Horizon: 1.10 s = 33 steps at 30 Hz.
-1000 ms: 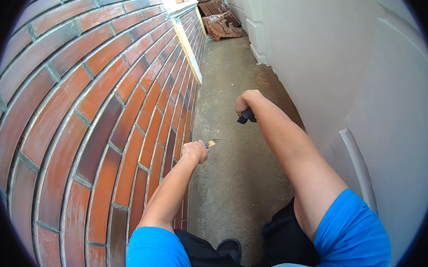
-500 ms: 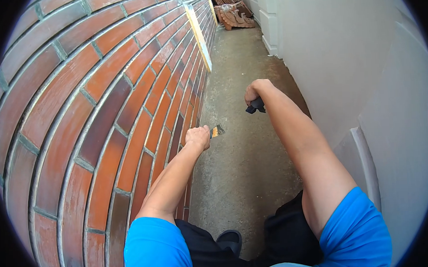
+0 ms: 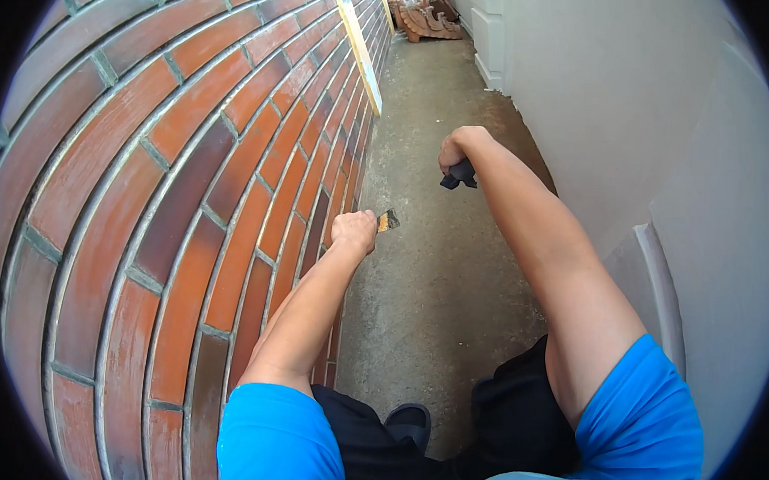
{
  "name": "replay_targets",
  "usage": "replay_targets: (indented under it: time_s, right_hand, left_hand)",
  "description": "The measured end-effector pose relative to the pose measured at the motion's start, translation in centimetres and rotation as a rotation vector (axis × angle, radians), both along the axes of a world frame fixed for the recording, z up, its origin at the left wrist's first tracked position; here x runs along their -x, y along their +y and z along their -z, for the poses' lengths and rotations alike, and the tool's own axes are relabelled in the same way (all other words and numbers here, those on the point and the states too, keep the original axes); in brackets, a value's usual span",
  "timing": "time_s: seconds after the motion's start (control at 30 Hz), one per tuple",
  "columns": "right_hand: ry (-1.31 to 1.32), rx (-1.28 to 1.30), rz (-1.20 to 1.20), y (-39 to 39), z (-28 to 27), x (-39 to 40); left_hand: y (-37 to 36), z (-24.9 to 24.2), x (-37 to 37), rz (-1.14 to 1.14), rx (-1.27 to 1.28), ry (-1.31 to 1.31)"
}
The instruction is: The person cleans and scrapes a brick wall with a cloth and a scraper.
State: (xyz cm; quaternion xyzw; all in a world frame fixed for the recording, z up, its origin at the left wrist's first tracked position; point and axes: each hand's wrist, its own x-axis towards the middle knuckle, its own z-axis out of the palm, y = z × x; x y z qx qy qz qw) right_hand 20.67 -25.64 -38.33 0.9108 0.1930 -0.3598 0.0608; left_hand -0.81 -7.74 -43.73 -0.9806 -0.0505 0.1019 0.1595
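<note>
My left hand point(image 3: 353, 232) is closed, knuckles up, beside the lower courses of the brick wall point(image 3: 245, 195). From its fist sticks out a small flat tool point(image 3: 387, 220) with a yellow and dark end, pointing right over the floor; its kind I cannot tell. My right hand point(image 3: 459, 147) is held farther forward over the passage, wrist bent down and fingers curled round a black cloth point(image 3: 459, 175). Part of the cloth hangs below the fingers, and the rest is hidden in the grip.
A narrow concrete floor point(image 3: 428, 264) runs forward between the brick wall and a pale smooth wall point(image 3: 619, 118). A whitish upright strip point(image 3: 359, 52) edges an opening on the left. Reddish-brown carved pieces point(image 3: 426, 19) lie at the far end. My shoe point(image 3: 408, 423) shows below.
Both hands appear slightly higher in view, still holding the flat tool and the black cloth. The view has shifted a little, with the far carved pieces now nearer the top edge.
</note>
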Motion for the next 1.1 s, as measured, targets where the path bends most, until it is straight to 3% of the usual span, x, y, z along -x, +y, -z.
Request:
replay_targets:
  time_s: [1.1]
  right_hand:
    - [-0.048, -0.014, 0.006, 0.0, -2.6, 3.2]
  left_hand:
    - [0.8, -0.3, 0.4, -0.027, -0.002, 0.036]
